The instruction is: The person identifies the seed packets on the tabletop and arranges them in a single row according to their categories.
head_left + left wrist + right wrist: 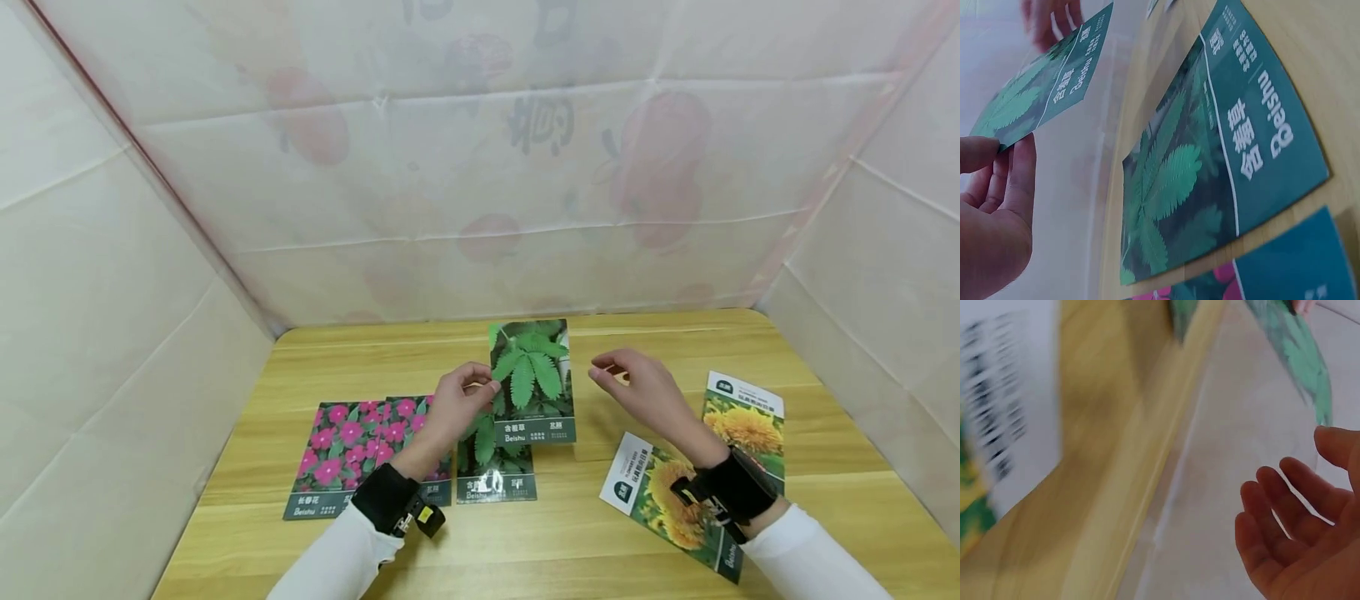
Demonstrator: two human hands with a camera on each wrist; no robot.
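Observation:
My left hand (459, 402) pinches the left edge of a seed packet with a green fern-like leaf (531, 375), thumb on its front and fingers behind. The left wrist view shows this held packet (1041, 87) raised above the table. Below it, a second green-leaf packet (495, 479) lies flat, partly covered in the head view. To the right of the held packet, my right hand (637, 387) hovers with fingers loosely bent and holds nothing. In the right wrist view that hand (1310, 519) has its fingers spread apart from the thumb.
Two pink-flower packets (337, 450) overlap at the left, partly behind the left forearm. Two yellow-flower packets lie at the right, one upright (746, 417) and one slanted (637, 479) beneath the right wrist. Pale cloth walls (480, 192) surround the wooden table (570, 550).

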